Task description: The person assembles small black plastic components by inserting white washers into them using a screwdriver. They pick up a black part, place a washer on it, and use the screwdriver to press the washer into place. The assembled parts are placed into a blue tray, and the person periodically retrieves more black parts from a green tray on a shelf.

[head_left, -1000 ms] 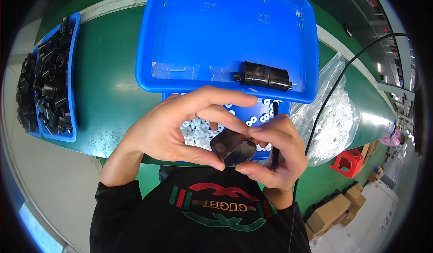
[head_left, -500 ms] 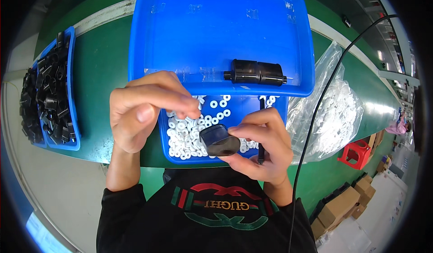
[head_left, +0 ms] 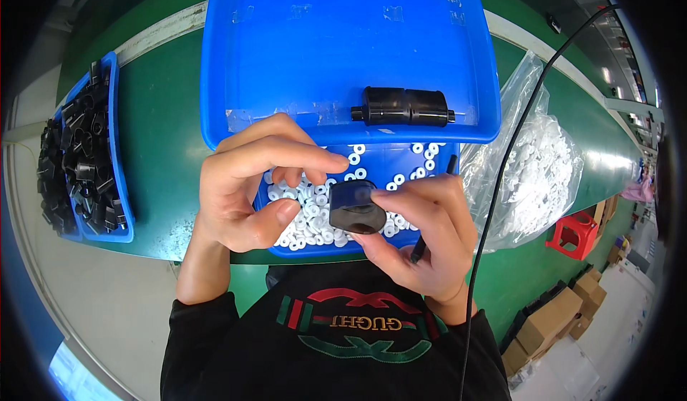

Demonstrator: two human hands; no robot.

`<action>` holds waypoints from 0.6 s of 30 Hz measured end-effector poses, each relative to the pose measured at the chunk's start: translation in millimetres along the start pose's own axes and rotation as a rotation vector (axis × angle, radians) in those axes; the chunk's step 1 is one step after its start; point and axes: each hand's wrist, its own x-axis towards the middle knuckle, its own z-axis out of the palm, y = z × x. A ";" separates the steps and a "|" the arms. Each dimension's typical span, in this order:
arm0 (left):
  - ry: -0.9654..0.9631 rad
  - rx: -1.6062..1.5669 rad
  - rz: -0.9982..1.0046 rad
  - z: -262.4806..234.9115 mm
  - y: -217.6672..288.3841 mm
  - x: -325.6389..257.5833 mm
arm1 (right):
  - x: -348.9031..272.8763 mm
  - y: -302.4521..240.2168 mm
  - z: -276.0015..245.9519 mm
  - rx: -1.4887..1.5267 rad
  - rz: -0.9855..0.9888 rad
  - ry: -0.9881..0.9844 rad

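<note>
At the far left, black plastic parts (head_left: 86,158) are heaped in blue bins (head_left: 123,150) on the green desk (head_left: 159,136). The left hand (head_left: 247,193) is held just beside the black cup-like part (head_left: 354,204), its thumb and forefinger spread apart and nothing seen gripped. Below, loose white rings (head_left: 308,218) are scattered and piled in the smaller blue tray (head_left: 377,163). The cup-like part is held above that tray; its broad face is turned toward the wearer, and no clear long axis can be told. In the larger blue tray (head_left: 343,50) a black cylinder (head_left: 404,106) is laid on its side, its long axis running left to right, a stub at each end. It is judged the only assembled piece in view, with much loose stock left. By the right hand (head_left: 433,229) the cup-like part is pinched between thumb and fingers, a thin black rod (head_left: 417,250) being tucked across the palm. Farther right, white pieces are contained in a clear bag (head_left: 535,165).
</note>
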 end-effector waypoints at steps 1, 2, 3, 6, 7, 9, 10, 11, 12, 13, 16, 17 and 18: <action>-0.003 -0.001 0.002 -0.9 -0.3 0.4 | 0.9 -1.2 -0.8 -0.020 -0.001 0.010; -0.005 -0.001 0.005 -2.5 -0.8 0.7 | 1.5 -2.0 -1.3 -0.039 -0.002 0.020; -0.007 0.001 0.009 -3.3 -1.5 0.8 | 0.2 -1.1 -1.7 -0.041 -0.001 0.028; 0.021 -0.003 -0.011 -0.7 1.4 -2.9 | -5.6 -8.6 -11.3 0.008 -0.007 0.036; -0.018 0.021 -0.017 -2.5 1.9 -2.4 | -4.6 -12.3 -16.1 0.040 -0.013 0.029; -0.104 0.071 -0.020 -8.0 2.1 3.4 | -1.8 -9.4 -12.3 0.007 0.017 0.045; -0.127 0.084 -0.031 -6.3 4.0 4.1 | -2.1 -7.9 -11.5 0.024 0.020 0.043; -0.150 0.097 -0.042 -1.6 6.5 4.6 | -2.9 -6.2 -10.9 0.042 0.023 0.042; -0.169 0.110 -0.059 3.1 8.8 3.9 | -3.4 -6.0 -10.4 0.063 0.028 0.034; -0.183 0.122 -0.049 7.2 8.2 3.3 | -2.7 -6.9 -9.3 0.088 0.022 0.032; -0.220 0.140 -0.033 19.1 4.5 5.8 | -1.0 -9.8 -4.1 0.135 0.015 0.001; -0.239 0.173 0.003 21.3 0.2 4.4 | -1.2 -10.6 -2.6 0.135 0.020 -0.029; -0.259 0.204 0.041 23.7 -7.2 0.7 | -1.1 -11.4 -1.8 0.134 0.026 -0.058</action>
